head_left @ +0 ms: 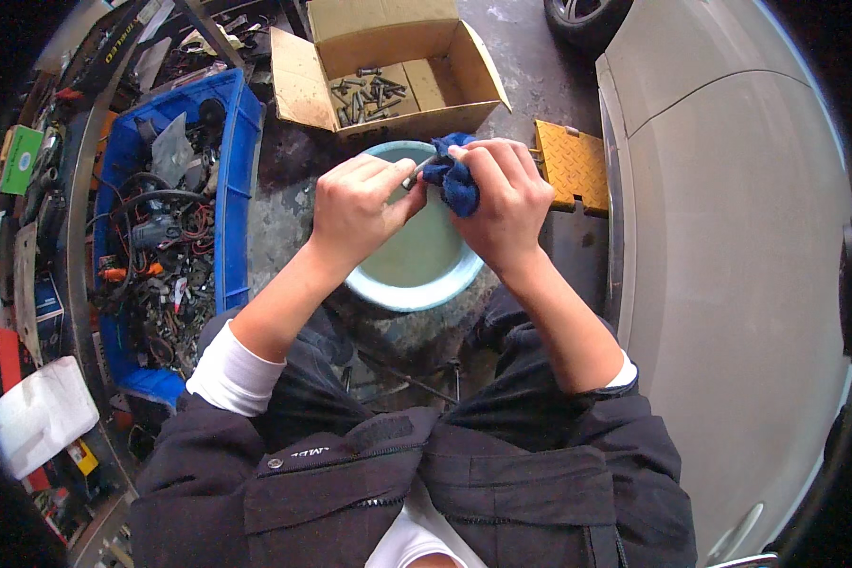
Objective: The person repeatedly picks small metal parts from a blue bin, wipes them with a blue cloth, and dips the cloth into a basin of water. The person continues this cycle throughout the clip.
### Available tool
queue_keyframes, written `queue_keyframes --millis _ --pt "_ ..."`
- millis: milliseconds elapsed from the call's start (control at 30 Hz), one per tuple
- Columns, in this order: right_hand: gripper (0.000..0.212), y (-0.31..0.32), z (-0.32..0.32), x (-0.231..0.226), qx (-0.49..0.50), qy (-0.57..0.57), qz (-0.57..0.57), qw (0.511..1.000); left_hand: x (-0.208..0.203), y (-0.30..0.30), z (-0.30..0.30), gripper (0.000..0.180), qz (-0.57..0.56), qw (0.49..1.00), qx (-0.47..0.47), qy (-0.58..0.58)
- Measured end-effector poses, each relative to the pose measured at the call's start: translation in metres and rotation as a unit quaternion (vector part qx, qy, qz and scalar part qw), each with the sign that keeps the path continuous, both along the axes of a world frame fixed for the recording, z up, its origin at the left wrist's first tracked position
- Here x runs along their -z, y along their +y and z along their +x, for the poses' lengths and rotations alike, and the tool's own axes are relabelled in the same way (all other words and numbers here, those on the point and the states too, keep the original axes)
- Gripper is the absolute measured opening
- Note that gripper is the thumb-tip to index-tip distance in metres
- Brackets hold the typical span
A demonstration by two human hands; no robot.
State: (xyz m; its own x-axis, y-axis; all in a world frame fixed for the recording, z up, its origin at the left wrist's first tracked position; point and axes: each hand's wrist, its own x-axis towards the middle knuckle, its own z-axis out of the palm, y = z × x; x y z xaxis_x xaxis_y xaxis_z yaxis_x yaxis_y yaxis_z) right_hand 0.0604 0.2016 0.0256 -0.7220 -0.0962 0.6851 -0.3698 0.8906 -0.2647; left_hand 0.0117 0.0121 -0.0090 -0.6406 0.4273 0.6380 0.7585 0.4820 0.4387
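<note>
Over a pale blue basin (412, 299) of cloudy greenish water, both my hands are raised close together. My left hand (355, 204) pinches a small metal bolt (413, 178) between thumb and fingers. A crumpled blue cloth (460, 192) is gripped in my right hand (506, 194), pressed against the far end of the bolt, which it partly hides. Just beyond the basin is an open cardboard box (426, 121) with several dark bolts (367, 97) lying in a loose pile on its left side.
At my left stands a blue crate (235, 204) full of cables, tools and metal parts, beside a cluttered shelf (90, 237). A pale car body (729, 208) closes off my right. Near it lies a yellow ramp (575, 168), with a wheel (585, 17) farther back.
</note>
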Motion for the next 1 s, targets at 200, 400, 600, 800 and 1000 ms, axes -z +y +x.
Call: queue_keyframes --millis 200,400,600,800,1000 --pt "0.034 0.010 -0.007 0.007 -0.049 -0.088 -0.034 0.994 -0.002 -0.008 -0.002 0.027 -0.015 1.000 0.001 0.010" --pt "0.036 0.003 -0.005 0.015 -0.039 -0.184 -0.134 0.973 -0.008 -0.007 -0.007 0.030 0.034 0.999 0.021 0.019" --pt "0.043 0.001 -0.008 0.020 -0.134 -0.218 -0.157 0.954 -0.010 -0.009 -0.002 0.028 0.083 0.992 0.059 -0.079" --pt "0.039 0.008 -0.012 0.011 -0.107 -0.234 -0.235 0.937 -0.011 -0.006 -0.008 0.025 0.120 0.980 0.071 -0.145" --pt "0.037 0.011 -0.008 0.000 -0.152 -0.190 -0.214 0.946 -0.007 -0.009 -0.002 0.029 0.063 0.986 0.035 -0.153"
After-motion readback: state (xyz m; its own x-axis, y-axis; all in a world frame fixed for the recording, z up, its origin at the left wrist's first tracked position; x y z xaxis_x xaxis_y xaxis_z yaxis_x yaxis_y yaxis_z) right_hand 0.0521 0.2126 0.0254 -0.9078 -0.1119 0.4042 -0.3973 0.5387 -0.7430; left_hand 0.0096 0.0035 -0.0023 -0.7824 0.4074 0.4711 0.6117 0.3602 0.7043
